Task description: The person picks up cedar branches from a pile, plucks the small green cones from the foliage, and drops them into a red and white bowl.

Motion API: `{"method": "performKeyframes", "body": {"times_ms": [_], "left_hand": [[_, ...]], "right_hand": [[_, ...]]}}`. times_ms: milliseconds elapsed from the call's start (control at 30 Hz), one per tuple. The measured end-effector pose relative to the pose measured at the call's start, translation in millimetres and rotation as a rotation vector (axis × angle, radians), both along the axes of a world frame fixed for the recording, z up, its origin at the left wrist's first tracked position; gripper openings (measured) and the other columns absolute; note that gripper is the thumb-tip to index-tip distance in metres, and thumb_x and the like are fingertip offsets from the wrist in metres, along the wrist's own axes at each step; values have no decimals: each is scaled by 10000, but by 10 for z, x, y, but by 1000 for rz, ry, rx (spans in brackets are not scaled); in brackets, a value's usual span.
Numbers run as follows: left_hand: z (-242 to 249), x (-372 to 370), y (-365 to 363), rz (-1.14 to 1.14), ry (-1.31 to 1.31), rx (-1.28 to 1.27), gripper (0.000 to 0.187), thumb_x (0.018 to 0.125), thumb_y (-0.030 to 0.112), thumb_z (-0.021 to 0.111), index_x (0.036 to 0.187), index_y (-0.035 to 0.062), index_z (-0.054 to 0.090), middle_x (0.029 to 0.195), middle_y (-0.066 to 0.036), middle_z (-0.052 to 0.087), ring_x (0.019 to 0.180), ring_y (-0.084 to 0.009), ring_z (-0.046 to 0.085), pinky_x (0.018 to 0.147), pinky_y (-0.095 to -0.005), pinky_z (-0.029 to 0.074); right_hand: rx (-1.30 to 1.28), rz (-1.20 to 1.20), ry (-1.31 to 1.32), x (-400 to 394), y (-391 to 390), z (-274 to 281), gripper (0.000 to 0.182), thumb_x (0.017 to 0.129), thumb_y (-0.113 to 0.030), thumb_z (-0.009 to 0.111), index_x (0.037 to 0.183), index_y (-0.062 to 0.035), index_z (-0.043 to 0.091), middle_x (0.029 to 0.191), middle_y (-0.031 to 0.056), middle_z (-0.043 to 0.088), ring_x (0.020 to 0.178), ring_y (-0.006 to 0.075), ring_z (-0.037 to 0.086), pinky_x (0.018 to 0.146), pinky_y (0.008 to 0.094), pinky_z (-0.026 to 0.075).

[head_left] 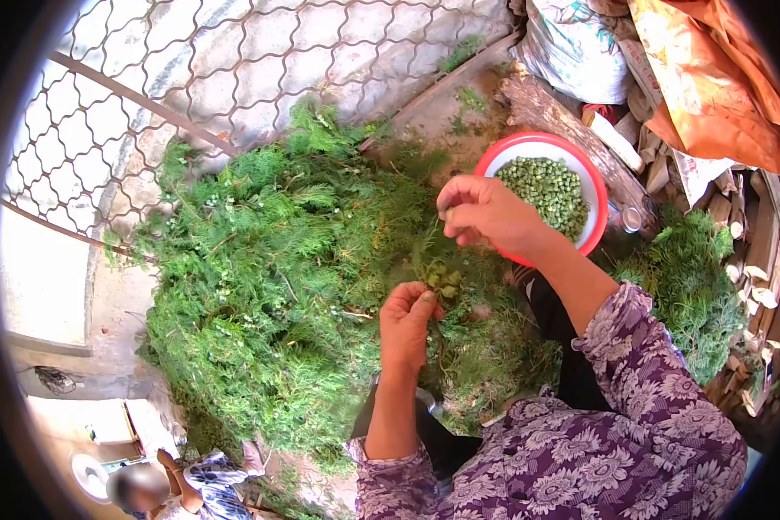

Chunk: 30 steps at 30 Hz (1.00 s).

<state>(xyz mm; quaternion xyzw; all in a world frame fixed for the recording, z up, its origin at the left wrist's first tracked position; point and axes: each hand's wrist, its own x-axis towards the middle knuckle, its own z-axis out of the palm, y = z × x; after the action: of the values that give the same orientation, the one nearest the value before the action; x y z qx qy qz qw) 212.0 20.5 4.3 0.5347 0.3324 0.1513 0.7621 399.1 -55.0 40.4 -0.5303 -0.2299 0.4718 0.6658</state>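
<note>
My left hand [406, 328] pinches a leafy sprig [442, 279] with a cluster of yellow-green cones at its tip. Above and to the right of it, my right hand [487, 215] is closed, thumb against fingers; whatever lies between them is too small to make out. Just beyond the right hand sits a basin [542, 137] with a red rim and white inside, partly covered by that hand and forearm. Small green cones [548, 192] fill much of its bottom. A large heap of green feathery branches [269, 260] spreads to the left of both hands.
Wavy wire mesh [260, 61] stands behind the heap. Right of the basin are a log [550, 108], split firewood [767, 260], a white sack [572, 52], an orange sheet [711, 78] and more greenery [689, 290]. Another person [182, 490] is at lower left.
</note>
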Motion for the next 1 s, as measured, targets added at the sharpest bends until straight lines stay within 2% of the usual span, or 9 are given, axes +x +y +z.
{"method": "performKeyframes", "body": {"times_ms": [33,167,233,333,367,467,567,767,1000], "left_hand": [[5,-2,14,49,-27,18,17,810,18,538,816,24,523,707,-29,553,627,-116,516,618,-236,418],[-3,-17,51,114,-81,91,17,820,23,531,832,25,520,742,-26,549,640,-110,515,629,-235,417],[-20,-29,59,111,-86,96,19,821,25,533,835,24,519,746,-23,548,641,-107,515,631,-232,417],[-7,-28,46,113,-88,99,25,824,31,536,838,22,518,747,-20,546,643,-101,514,630,-228,416],[0,-28,41,120,-86,97,28,825,35,538,839,22,519,745,-20,546,643,-99,513,627,-226,416],[0,-40,36,124,-72,95,26,823,33,538,838,20,520,741,-19,545,641,-95,511,622,-223,413],[-23,-54,38,108,-78,114,26,822,29,536,840,17,521,743,-20,548,639,-91,510,617,-220,411],[1,-85,30,68,-71,142,24,822,29,537,836,18,523,755,-19,553,641,-86,506,611,-214,407],[60,-101,26,35,-71,148,38,819,46,549,838,28,522,749,-9,544,649,-83,505,619,-214,413]], "right_hand": [[-4,23,119,14,-2,18,140,782,-94,563,905,-46,514,661,-4,533,608,70,536,510,199,435],[10,155,205,25,6,5,131,784,-112,576,882,-39,529,660,-7,529,559,62,508,477,197,405],[-88,304,-110,-10,5,4,137,770,-134,611,851,-36,558,668,-12,532,524,49,470,459,192,369],[-83,406,-175,-33,19,-30,167,752,-164,646,824,-24,592,687,-12,546,561,46,469,489,198,371],[-28,413,-352,-27,60,-145,208,730,-171,668,844,-7,612,708,-6,561,611,58,486,535,218,392],[15,418,-525,-50,92,-206,265,710,-182,681,878,11,614,712,4,563,660,75,505,583,229,408],[-54,398,-579,-78,95,-181,311,688,-197,695,899,16,614,708,14,565,673,88,512,604,235,413],[-56,462,-556,-100,101,-235,398,667,-245,728,934,21,599,751,26,567,701,95,509,604,245,411],[-87,487,-478,-129,125,-216,395,663,-251,736,924,11,595,759,23,558,711,97,509,608,241,414]]}}
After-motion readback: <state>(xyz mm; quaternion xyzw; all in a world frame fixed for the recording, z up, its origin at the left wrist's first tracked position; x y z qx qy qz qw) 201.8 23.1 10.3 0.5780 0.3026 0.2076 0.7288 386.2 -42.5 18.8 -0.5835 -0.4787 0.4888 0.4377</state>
